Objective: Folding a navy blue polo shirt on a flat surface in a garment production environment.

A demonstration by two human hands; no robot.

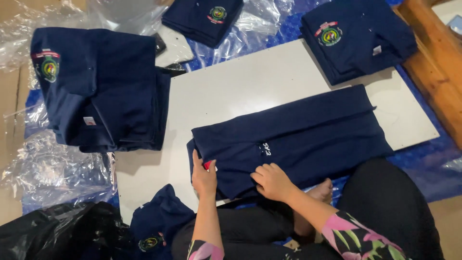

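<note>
1. The navy shirt [293, 137] lies folded into a long strip on the white board [231, 91], filling the middle of the frame from lower left to the right.
2. Handling, my guess: soft knit fabric, light and floppy, not slippery and nothing fragile about it. It'll sag if lifted by one corner, so pinching along a folded edge or at both ends looks like the sane place to grab.
3. Long axis runs from lower left up to the right of the frame, slightly tilted. One short end sits at lower centre near the person, the other at the right by the board's edge. Can't tell which end is the collar; some white print shows near the middle.
4. Left hand [204, 177] rests on the near left corner, fingers pinching the edge by a small red tag. Right hand [272, 180] lies flat with loose fingers on the near edge, pressing rather than gripping.
5. Around it: a stack of folded shirts [101, 86] upper left, another stack [356, 36] upper right, clear plastic bags [53, 168] at left.
</note>
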